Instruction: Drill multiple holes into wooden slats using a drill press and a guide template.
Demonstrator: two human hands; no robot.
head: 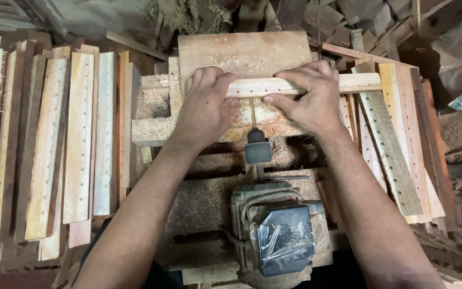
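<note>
A pale wooden slat (295,84) with a row of small holes lies across a sawdust-covered wooden block (244,53). My left hand (204,107) presses down on its left part. My right hand (311,96) grips its right part, thumb on the near edge. Between my hands a thin drill bit (253,113) points at the slat's near edge. The bit sits in a dark chuck (257,150) on a grey motor (276,235) lying toward me.
Several drilled slats (78,139) lie side by side on the left. More slats (394,144) lean in a stack on the right. Sawdust covers the wooden bench (204,198), and scrap wood (348,21) is piled at the back.
</note>
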